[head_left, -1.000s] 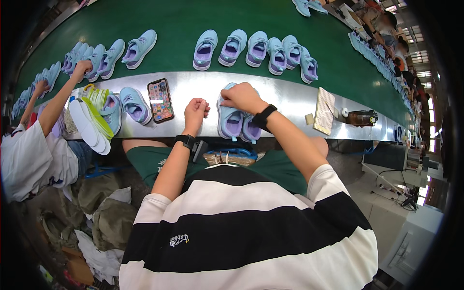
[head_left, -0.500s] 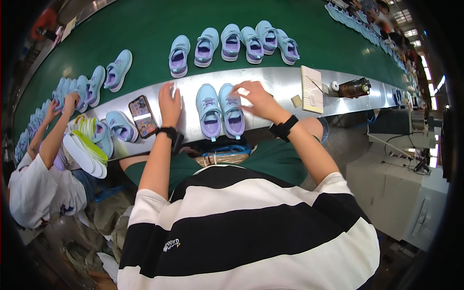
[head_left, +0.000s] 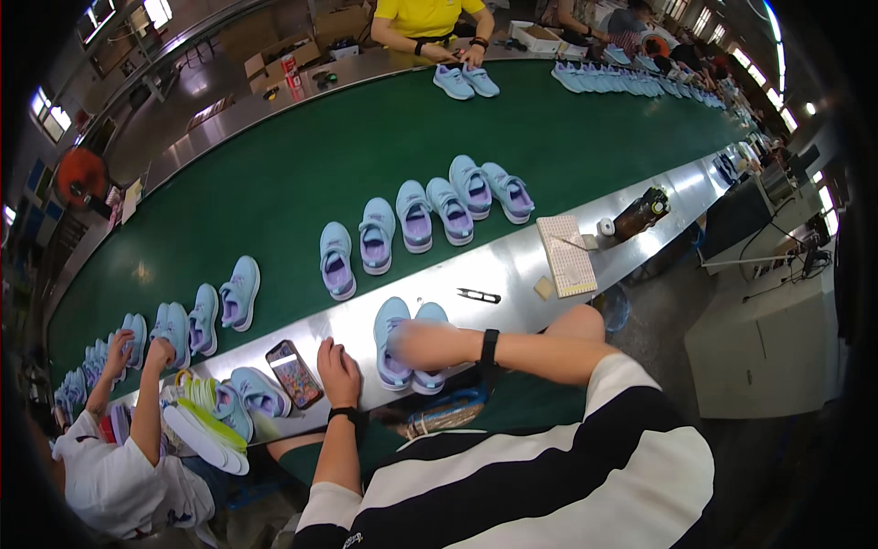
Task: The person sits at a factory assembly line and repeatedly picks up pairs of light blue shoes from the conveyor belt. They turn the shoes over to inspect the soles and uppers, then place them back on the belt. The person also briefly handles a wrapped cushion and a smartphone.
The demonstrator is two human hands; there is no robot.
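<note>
A pair of light blue sneakers with lilac linings stands on the metal ledge in front of me, the left sneaker (head_left: 392, 329) and the right sneaker (head_left: 430, 381). Blurred by motion, my right hand (head_left: 434, 346) passes over them and hides their middle parts; whether it touches them I cannot tell. My left hand (head_left: 338, 373) rests on the ledge left of the pair, fingers loosely extended and nothing in it. Between it and another blue sneaker (head_left: 261, 392) lies a phone (head_left: 294, 373). Beyond the pair is a small black-and-silver tool (head_left: 479, 295), perhaps thread snips.
Several sneakers (head_left: 414, 216) stand on the green belt (head_left: 229, 183). A pad of paper (head_left: 567, 256), a small tan block (head_left: 543, 288) and a dark bottle (head_left: 642, 214) sit rightward. A co-worker (head_left: 137, 476) handles shoes at left; another in yellow (head_left: 425, 18) works opposite.
The view has tilted upward, showing the far side of the belt. My right hand has moved left across the sneakers; my left hand has come down onto the ledge.
</note>
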